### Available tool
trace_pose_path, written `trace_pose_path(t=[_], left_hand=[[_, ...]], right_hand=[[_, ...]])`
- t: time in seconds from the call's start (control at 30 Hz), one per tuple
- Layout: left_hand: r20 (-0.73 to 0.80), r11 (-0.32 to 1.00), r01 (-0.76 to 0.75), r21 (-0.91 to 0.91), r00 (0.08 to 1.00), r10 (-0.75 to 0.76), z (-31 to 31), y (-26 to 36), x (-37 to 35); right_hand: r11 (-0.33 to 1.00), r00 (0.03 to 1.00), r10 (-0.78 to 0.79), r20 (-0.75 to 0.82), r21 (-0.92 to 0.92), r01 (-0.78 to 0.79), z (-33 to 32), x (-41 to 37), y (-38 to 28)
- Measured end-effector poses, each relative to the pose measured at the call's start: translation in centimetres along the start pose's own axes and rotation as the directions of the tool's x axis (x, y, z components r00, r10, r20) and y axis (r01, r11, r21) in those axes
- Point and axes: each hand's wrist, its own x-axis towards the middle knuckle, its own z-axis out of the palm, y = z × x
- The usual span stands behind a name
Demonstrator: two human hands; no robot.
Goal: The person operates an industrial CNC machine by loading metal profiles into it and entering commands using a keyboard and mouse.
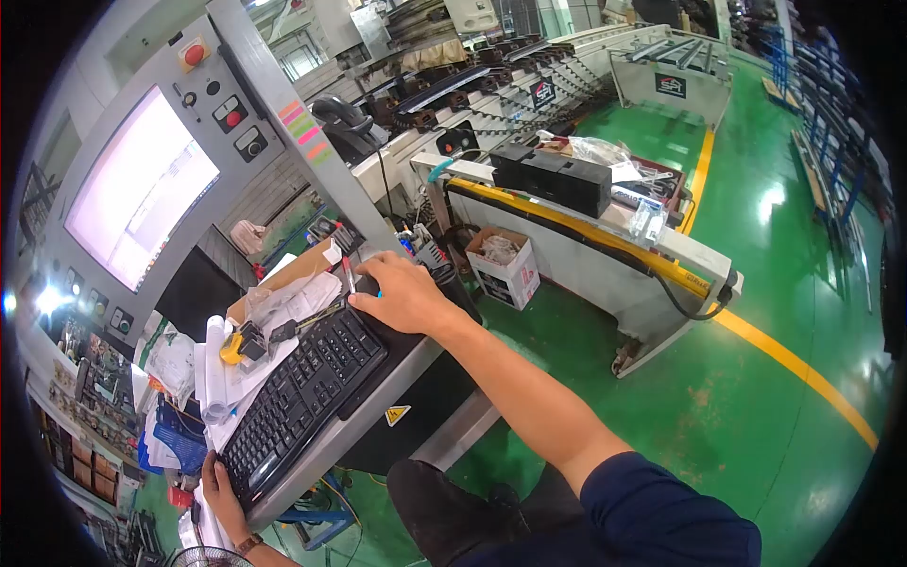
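Observation:
A black keyboard (307, 392) lies on the slanted grey desk ledge. My left hand (223, 496) is at its lower left corner, fingers stretched out along its edge; part of the hand is out of sight behind it. My right hand (406, 293) rests palm down beyond the keyboard's right end, thumb and index finger apart. Close to these fingertips is a slim red and white pen-like thing (349, 276). Whether anything lies under the palm is hidden. A yellow and black tape measure (243, 344) sits behind the keyboard among papers.
A control panel with a bright screen (142, 189) and red buttons stands behind the desk. Rolled paper (216, 369) lies on the left. To the right are a white carton (504, 267), a machine rail (586, 222) bearing a black block (553, 178), and green floor (661, 416) with yellow lines.

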Motion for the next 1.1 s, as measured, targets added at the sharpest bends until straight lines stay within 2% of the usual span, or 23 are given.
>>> trace_pose_path(t=[1.1], left_hand=[[0.01, 1.0, -0.01, -0.001, 1.0, 0.01, -0.01, 0.17, 0.06]], right_hand=[[1.0, 1.0, -0.013, -0.018, -0.023, 0.013, 0.33, 0.11, 0.25]])
